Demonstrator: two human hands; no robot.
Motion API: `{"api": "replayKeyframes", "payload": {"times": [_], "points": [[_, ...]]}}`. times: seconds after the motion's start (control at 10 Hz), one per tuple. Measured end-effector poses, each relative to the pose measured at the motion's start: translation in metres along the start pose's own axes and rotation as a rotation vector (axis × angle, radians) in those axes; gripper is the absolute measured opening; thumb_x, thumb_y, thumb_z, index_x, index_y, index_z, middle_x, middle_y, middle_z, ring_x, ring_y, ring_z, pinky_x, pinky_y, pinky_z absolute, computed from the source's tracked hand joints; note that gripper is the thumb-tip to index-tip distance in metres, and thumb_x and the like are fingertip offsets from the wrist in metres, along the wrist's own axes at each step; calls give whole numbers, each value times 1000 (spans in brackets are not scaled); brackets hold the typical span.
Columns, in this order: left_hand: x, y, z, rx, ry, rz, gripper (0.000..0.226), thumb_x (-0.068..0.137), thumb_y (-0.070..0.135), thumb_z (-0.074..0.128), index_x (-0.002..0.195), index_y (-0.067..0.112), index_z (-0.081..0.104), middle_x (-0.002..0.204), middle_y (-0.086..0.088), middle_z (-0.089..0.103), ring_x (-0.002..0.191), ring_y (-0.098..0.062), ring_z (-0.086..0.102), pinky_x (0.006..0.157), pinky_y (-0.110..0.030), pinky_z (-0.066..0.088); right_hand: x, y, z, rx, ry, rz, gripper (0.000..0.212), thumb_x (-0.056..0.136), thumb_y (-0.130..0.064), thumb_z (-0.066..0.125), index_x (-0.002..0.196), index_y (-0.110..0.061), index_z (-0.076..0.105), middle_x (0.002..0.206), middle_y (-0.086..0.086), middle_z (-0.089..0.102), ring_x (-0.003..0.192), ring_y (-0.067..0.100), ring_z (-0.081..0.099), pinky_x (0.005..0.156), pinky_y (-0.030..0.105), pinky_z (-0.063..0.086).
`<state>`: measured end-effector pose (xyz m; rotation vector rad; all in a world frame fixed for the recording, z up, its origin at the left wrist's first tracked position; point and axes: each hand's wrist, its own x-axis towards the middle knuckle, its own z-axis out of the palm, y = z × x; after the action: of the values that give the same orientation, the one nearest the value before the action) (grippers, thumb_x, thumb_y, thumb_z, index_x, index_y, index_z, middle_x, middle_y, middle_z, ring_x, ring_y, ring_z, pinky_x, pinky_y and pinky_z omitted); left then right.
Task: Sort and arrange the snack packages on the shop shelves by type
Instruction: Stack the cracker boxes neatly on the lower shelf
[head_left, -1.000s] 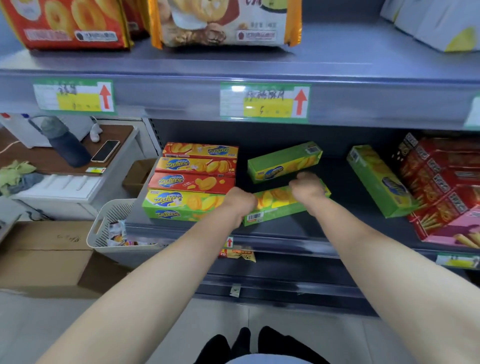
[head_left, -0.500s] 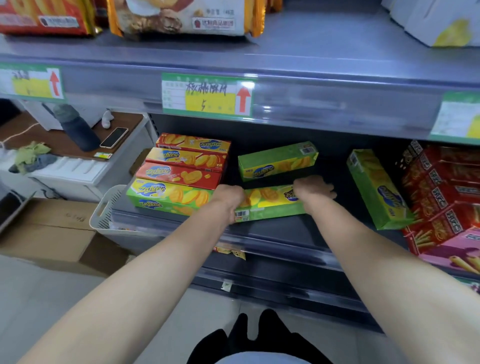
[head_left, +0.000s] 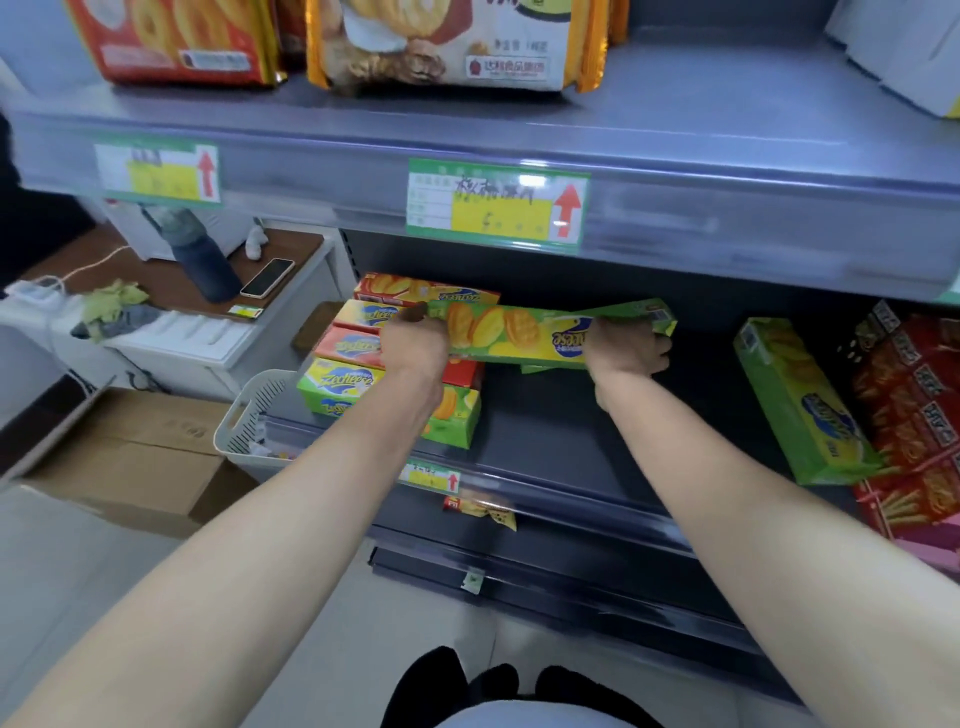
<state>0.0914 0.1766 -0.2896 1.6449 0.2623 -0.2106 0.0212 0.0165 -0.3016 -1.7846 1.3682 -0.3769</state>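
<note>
While you hold the long green cardboard biscuit box (head_left: 519, 335) by its two ends, it hangs above the dark shelf board (head_left: 571, 426), level with the top of the stack of four flat biscuit boxes (head_left: 363, 348) on the left. Your left hand (head_left: 415, 340) curls its fingers round the left end. Your right hand (head_left: 626, 351) curls round the right end, with its fingertips hidden behind the box.

The left end sits just beside the stack's orange top box (head_left: 415, 288). A sideways push there could knock the stack, whose green bottom box lies close to the shelf's front lip, towards the white plastic basket (head_left: 249, 415) below. Gripping only the ends may also let the box twist or slip.

"Zecheese" is printed on the stacked boxes, and part of the same logo shows upside down on the held one. Above, the green-edged price tag (head_left: 496, 208) carries a red arrow and handwritten characters too blurred to read.
</note>
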Motion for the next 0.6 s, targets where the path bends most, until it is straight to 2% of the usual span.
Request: {"api": "replayKeyframes", "payload": {"times": [0.1,0.2,0.3,0.4,0.5,0.6], "points": [[27,4,-32,-6,-40,-24,38,93,6,44,131,2,50,98,-6,51,84,-23,49,75,-31,47,-20,-19,24,1,-34,-77,49,92,-26,45,135,-4,38,141,20,34,130,35,31,108,37,23],[58,9,-61,-79,-28,-55,37,95,5,42,131,5,51,94,-2,53,92,-20,49,81,-31,44,-38,-35,52,31,-80,-100,43,91,-24,46,130,-6,43,138,20,38,127,36,35,106,37,28],[91,15,-81,-188,30,-94,38,96,-1,36,129,4,54,78,3,52,85,-18,51,75,-26,42,-51,-50,79,90,-100,-103,38,89,-21,46,124,-5,49,133,20,45,123,36,42,104,41,35],[118,18,-97,-114,-21,-55,38,95,2,39,131,4,50,87,0,52,83,-19,51,76,-27,42,-57,-61,99,151,-115,-81,39,88,-20,46,123,-4,51,131,19,50,119,35,48,100,43,41],[139,18,-98,-61,-58,-48,39,93,1,40,129,7,52,108,-6,52,81,-19,51,75,-27,43,-57,-68,115,195,-112,-81,38,87,-16,45,121,0,52,125,20,55,114,34,53,92,40,44],[158,18,-93,-150,-33,-16,36,90,-5,39,115,8,61,87,-8,59,70,-17,50,63,-25,40,-53,-70,123,215,-134,-77,25,88,-15,46,106,2,53,102,15,54,94,25,53,75,35,37]]}}
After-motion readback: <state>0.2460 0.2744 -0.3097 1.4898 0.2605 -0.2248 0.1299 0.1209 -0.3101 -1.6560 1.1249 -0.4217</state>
